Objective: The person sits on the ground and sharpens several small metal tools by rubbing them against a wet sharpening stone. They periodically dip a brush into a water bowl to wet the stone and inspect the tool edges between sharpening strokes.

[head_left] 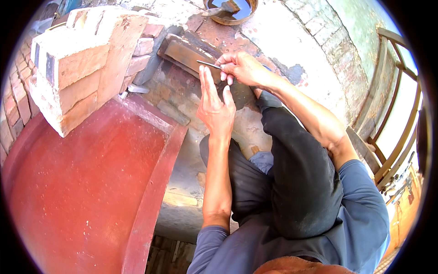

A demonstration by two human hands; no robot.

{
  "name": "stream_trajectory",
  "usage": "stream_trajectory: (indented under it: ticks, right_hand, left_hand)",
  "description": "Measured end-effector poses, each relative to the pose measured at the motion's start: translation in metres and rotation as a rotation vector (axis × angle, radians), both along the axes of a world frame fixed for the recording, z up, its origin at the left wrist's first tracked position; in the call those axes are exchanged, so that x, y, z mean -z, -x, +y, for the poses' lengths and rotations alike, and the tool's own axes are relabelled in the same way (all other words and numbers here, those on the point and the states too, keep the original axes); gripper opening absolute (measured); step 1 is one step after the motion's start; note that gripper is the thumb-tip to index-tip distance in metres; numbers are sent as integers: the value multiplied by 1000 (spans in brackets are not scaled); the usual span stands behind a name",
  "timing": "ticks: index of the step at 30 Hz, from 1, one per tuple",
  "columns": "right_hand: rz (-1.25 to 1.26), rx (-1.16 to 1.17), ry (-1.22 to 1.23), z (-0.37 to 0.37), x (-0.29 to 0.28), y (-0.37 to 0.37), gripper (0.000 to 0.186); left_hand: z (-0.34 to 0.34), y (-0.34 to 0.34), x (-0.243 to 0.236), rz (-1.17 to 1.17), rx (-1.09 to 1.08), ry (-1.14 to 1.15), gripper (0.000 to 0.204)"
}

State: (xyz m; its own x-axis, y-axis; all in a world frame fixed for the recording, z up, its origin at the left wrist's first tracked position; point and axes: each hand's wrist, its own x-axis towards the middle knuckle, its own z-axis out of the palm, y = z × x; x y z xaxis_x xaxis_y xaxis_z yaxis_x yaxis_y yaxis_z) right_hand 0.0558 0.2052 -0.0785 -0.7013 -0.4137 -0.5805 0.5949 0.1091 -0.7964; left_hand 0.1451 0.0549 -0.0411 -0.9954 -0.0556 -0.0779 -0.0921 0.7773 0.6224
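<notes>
My right hand [239,68] pinches a thin, dark metal strip [207,63], perhaps a small blade. The strip points left over a flat brown block [185,54], which looks like a sharpening stone, lying on a darker base on the brick ground. My left hand [218,109] is raised just below it, fingers straight and together, thumb apart. Its fingertips are by the strip; whether they touch it I cannot tell. Beyond my hands stands a round bowl [242,21] of dark liquid, with a flat brush [223,8] laid across its rim.
A whitewashed brick pillar [86,68] rises at the left, close to the block. Below it a red painted slab with a raised edge [153,196] fills the lower left. A wooden frame [397,123] stands at the right by the wall. My bent knee [292,123] is beneath my right arm.
</notes>
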Motion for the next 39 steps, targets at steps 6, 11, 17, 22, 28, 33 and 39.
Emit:
stream_trajectory:
  ticks: [6,11,17,22,28,33,39]
  right_hand:
    - [-130,-52,-69,-4,5,5,21]
    - [13,-188,-176,-4,16,3,24]
    - [703,-282,-643,-3,4,-11,32]
    - [877,-328,-664,0,6,-20,43]
    - [993,-496,-767,-1,1,-21,55]
    - [1009,-489,-766,-1,-5,-21,53]
    - [1112,-457,-721,-24,-1,21,45]
  left_hand:
    - [-6,3,22,-127,53,103,95]
    - [-7,6,23,-222,65,72,97]
    - [-3,9,23,-309,34,57,103]
    - [-5,1,35,-156,68,91,102]
    - [-7,-5,38,-125,63,74,102]
    - [-3,-3,28,-202,60,88,100]
    - [-14,29,25,-211,31,126,106]
